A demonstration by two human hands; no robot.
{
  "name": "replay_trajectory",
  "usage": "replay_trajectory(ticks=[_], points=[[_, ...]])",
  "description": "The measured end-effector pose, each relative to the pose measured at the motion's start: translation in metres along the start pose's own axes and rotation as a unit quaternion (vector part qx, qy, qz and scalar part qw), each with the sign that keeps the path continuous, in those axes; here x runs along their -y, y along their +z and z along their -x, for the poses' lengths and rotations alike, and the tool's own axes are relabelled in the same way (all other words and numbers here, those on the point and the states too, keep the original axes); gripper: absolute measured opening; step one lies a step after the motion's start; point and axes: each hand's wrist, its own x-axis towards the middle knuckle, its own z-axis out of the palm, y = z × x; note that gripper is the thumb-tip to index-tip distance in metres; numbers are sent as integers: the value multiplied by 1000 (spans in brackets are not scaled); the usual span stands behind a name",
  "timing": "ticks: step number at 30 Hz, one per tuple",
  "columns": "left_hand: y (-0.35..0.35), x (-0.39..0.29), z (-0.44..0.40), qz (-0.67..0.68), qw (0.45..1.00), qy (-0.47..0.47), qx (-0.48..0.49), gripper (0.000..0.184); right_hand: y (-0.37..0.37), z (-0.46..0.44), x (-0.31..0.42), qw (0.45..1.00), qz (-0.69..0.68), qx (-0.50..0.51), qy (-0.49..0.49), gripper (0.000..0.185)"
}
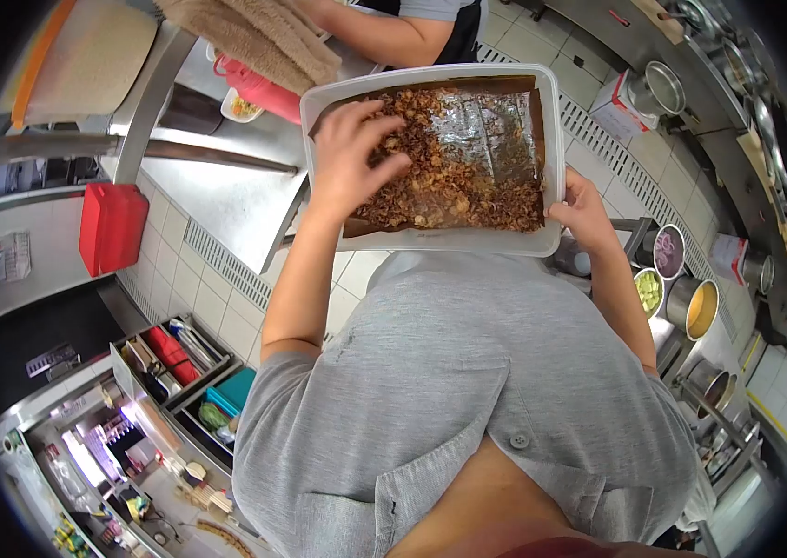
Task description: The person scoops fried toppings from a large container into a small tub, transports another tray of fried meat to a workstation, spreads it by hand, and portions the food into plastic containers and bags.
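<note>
A white plastic tub [430,244] is held out in front of my chest, lined with brown paper and shiny foil [482,130]. Brown crispy flakes [440,191] cover its left side and lower edge, while part of the foil at the upper right lies bare. My left hand [356,153] is over the flakes at the tub's left side, its fingers apart and bent down, with nothing visible in them. At the right wall, my right hand [583,212] grips the tub's rim, thumb on the outside near the lower right corner.
Another person's arm [370,33] is beyond the tub, near a brown towel [258,42]. A metal counter [217,200] stands at left, with a red bin [112,228] behind it. Pots of chopped onion [668,251], green pieces [648,291] and orange liquid [702,310] stand at right.
</note>
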Motion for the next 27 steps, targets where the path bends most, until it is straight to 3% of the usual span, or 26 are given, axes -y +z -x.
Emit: replay_trajectory(ticks=[2,4,8,10,15,20,24,27], points=[[-3,-14,13,-72,983,118,121,35,3,-5,0,1000,8,25,11,30],[0,-2,27,-125,973,115,154,33,7,-11,1,998,9,53,15,29],[-17,24,39,-189,975,32,112,29,19,-26,6,993,22,111,17,30],[-26,33,51,-199,979,-42,30,29,26,-33,0,990,21,137,12,30],[-41,17,83,-219,965,-128,-66,31,34,-58,5,979,29,200,25,31],[-39,-19,127,-167,970,-161,-71,22,50,-69,15,960,65,271,0,41],[-17,-60,139,-52,976,-185,99,19,55,-81,15,934,83,347,13,45],[3,-81,125,-16,985,-121,122,18,69,-84,16,930,60,360,50,46]])
